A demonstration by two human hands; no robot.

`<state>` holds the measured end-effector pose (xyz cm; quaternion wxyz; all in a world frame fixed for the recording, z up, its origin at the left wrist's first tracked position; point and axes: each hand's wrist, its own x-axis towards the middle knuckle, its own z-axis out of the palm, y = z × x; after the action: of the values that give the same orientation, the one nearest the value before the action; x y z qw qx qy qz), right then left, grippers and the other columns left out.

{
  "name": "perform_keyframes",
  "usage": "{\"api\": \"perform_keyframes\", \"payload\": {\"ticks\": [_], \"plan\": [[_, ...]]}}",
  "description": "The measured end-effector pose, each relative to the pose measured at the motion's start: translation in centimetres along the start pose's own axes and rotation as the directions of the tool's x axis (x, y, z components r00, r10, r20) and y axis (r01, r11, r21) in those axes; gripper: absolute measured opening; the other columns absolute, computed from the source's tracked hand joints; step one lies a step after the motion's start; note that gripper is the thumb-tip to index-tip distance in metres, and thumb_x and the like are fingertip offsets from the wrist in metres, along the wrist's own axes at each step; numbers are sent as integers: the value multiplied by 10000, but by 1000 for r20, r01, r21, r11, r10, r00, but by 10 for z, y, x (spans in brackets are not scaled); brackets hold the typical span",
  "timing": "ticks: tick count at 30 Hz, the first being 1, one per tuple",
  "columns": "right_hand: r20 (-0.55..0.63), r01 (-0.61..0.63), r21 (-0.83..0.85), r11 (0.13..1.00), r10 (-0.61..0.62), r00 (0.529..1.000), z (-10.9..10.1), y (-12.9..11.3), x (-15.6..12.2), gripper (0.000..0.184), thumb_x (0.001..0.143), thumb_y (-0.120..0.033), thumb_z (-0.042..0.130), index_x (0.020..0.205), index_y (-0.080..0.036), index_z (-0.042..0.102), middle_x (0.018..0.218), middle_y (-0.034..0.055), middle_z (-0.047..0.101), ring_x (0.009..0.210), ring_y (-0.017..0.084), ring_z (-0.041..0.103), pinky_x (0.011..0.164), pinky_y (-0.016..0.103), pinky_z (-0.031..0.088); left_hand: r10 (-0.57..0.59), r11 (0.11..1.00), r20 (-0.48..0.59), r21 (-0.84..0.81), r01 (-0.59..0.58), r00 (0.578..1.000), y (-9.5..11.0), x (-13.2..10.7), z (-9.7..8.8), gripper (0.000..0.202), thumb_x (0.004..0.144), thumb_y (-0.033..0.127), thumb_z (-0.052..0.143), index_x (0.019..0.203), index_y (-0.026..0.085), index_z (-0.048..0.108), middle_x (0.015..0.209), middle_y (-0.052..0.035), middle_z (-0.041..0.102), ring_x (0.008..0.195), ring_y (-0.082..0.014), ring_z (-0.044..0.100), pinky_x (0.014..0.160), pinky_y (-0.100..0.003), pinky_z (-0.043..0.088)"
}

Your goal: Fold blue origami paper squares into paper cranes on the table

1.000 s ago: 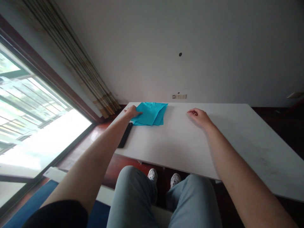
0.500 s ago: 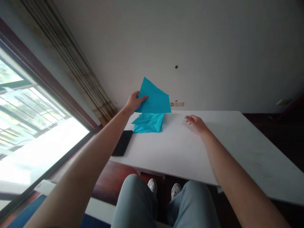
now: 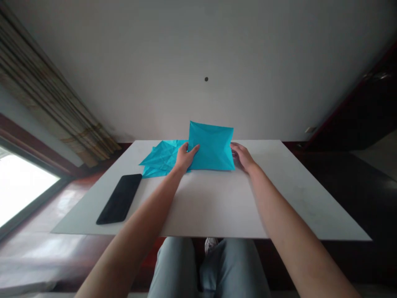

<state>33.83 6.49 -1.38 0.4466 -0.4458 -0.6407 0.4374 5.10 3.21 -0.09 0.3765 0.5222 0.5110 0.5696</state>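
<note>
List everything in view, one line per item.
held sheet: 1, blue, upright over the table's far middle
paper pile: several sheets, blue, on the table left of the held sheet
phone: 1, black, table's near left
table: 1, white, centre
curtain: 1, beige striped, left
window: 1, bright, lower left
wall spot: 1, dark, grey wall
legs: 2, pale jeans, below the table
left hand: 1, grip on the sheet's left edge
right hand: 1, at the sheet's right edge, grip unclear
</note>
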Motion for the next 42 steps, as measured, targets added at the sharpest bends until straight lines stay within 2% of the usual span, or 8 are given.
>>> {"api": "perform_keyframes", "payload": {"ticks": [9,12,18,22,27,35,39,42], "plan": [[-10,-146,248,958,153,988,7,-4,-3,517,741,-591,986,1122,-296,798,1227,82,898,1209,359,824,1108,560,655,-53,991,79,-116,62,995,0,6,-12,460,841,600,905,1016,196,771,1118,-107,867,1037,-292,810,900,-386,665],[-58,-122,276,953,143,988,7,-6,-2,548,704,-572,990,1130,-292,790,1210,70,899,1215,351,816,1098,527,650,-79,993,55,-83,84,995,-2,11,-19,395,856,544,909,910,192,738,944,-67,824,867,-218,747,769,-303,595],[-144,-74,350,934,131,981,1,-12,-5,452,693,-452,908,1086,-317,732,998,-2,835,956,266,756,885,410,614,-153,973,147,-152,175,977,3,13,-25,245,902,288,821,1135,219,786,801,14,699,677,-134,611,641,-237,519],[-89,-86,371,925,128,988,-6,-15,-9,278,747,-440,853,913,-292,685,801,-23,672,722,205,594,688,342,494,-149,974,174,-142,174,973,9,11,-25,92,943,203,709,953,206,801,744,9,625,624,-112,550,610,-219,498],[-57,-124,394,911,158,986,-10,-21,-8,313,843,-571,768,914,-267,747,887,28,734,826,239,657,762,380,564,-176,972,145,-132,195,974,12,13,-28,218,959,201,626,845,183,812,875,-71,739,724,-147,625,635,-242,525],[-37,-33,265,964,44,998,-18,-22,-6,739,689,-481,1052,1339,-358,723,979,-23,796,884,231,744,807,401,645,-11,996,120,-86,22,993,8,19,-30,248,829,364,948,944,186,819,872,-55,769,769,-150,656,694,-259,540],[-114,41,219,975,-16,993,-25,-20,0,713,713,-572,1037,1310,-343,721,1044,11,829,970,255,785,886,436,676,39,998,15,-55,-38,999,2,25,-29,343,857,346,933,1116,206,757,927,-41,788,810,-163,712,748,-282,573],[-145,93,184,978,-66,987,-29,-25,1,686,728,-615,1032,1281,-341,733,1070,22,841,1004,262,789,908,436,683,224,972,-74,94,-217,972,5,22,-28,425,931,400,884,1275,223,707,1065,-73,814,1014,-218,770,887,-345,605]]}}
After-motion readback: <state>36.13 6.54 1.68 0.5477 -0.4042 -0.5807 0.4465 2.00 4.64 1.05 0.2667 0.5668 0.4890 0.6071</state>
